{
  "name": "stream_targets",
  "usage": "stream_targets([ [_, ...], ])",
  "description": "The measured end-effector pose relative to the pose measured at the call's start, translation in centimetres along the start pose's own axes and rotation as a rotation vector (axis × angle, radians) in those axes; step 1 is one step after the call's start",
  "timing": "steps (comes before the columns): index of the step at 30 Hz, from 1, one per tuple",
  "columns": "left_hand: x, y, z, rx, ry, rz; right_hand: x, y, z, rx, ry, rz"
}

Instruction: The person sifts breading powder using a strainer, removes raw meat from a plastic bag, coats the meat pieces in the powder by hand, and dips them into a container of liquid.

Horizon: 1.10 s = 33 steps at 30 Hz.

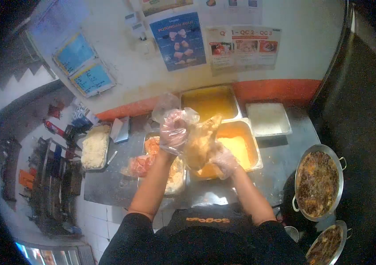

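Posters [178,42] hang beyond the desk [280,154]; above its middle, the right hand [224,161] grasps a floury bundle [202,143]; the left hand [174,132] is beside it, grip unclear; toward the near edge, reddish pieces [141,165] look uncoated, others [176,177] already floured.

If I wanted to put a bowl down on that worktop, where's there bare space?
Right side: the patch of worktop between the yellow-filled tray and the upper frying pan. Another lies at the near-left corner, below the tray of white food. The middle looks crowded: neighbouring trays, with the left hand, right hand and coated piece above.
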State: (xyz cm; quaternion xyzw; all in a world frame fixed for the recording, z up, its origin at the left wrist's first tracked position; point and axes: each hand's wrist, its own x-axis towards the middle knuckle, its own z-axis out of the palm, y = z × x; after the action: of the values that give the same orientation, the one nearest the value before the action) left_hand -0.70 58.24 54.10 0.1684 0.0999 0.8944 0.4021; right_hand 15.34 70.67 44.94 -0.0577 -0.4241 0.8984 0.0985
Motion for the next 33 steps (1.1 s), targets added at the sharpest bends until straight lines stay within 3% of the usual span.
stream_targets([
  [2, -0.3, 0.2, 0.5, -0.068, 0.023, -0.007, -0.2, 0.1, 0.2, -0.308, 0.171, 0.151],
  [3, -0.5, 0.6, 0.9, -0.116, -0.011, 0.01, 0.0, -0.1, 0.1, -0.309, 0.172, 0.15],
  [5, -0.3, 1.9, -0.1, -0.186, -0.102, 0.002, 0.6, -0.6, -0.1, -0.358, 0.437, 0.101],
  [6, 0.0, 2.6, -1.4, -0.206, -0.156, -0.024, 0.9, -0.5, -0.6, -0.362, 0.434, 0.098],
  [8, -0.1, 2.7, -2.6, 0.894, 0.007, 0.581, 1.0, -0.1, -1.3, -0.401, 0.415, -0.19],
  [10, -0.3, 2.9, -2.2, 0.978, -0.051, 0.622, 1.3, -0.2, -1.3, -0.353, 0.465, -0.193],
  [12, 1.1, 4.0, -2.0, 1.199, -0.141, 0.805, 1.6, -1.5, -0.2, -0.316, 0.512, -0.195],
  [14, 2.6, 6.7, -2.4, 0.789, -0.038, 0.516, 2.1, -2.5, 1.5, -0.199, 0.406, -0.224],
  [16, 3.6, 9.3, -0.7, 0.682, -0.109, 0.464, 5.0, -2.3, 1.1, -0.384, 0.428, -0.102],
  [17, 4.2, 10.6, 0.3, 0.684, -0.1, 0.474, 6.1, -2.6, 2.1, -0.372, 0.343, -0.203],
  [19, 5.6, 13.1, 2.4, 1.767, -0.075, 0.791, 8.2, -3.0, 3.3, -0.363, 0.238, -0.298],
  [20, 6.3, 13.9, 3.5, 1.772, -0.06, 0.808, 9.6, -3.1, 3.8, -0.336, 0.202, -0.319],
  [22, 7.9, 15.0, 5.1, 0.246, 0.003, 0.289, 11.7, -2.9, 4.8, -0.307, 0.148, -0.336],
  [23, 9.1, 15.6, 4.9, 0.25, 0.006, 0.303, 12.4, -2.8, 5.0, -0.296, 0.204, -0.31],
  [26, 11.3, 17.4, 3.1, 0.797, -0.228, 0.473, 13.0, -2.5, 3.9, -0.194, 0.298, -0.212],
  [27, 11.6, 18.3, 2.4, 1.21, -0.244, 0.598, 12.4, -2.6, 3.4, -0.198, 0.331, -0.22],
  [30, 13.2, 20.3, -0.8, 1.534, -0.24, 0.634, 8.7, -3.1, 3.7, -0.188, 0.432, -0.294],
  [31, 13.8, 20.6, -2.5, 1.704, -0.243, 0.775, 7.3, -3.0, 2.6, -0.204, 0.402, -0.331],
  [33, 14.3, 20.9, -4.6, 1.737, -0.261, 0.83, 4.0, -2.3, 1.4, -0.224, 0.452, -0.368],
])
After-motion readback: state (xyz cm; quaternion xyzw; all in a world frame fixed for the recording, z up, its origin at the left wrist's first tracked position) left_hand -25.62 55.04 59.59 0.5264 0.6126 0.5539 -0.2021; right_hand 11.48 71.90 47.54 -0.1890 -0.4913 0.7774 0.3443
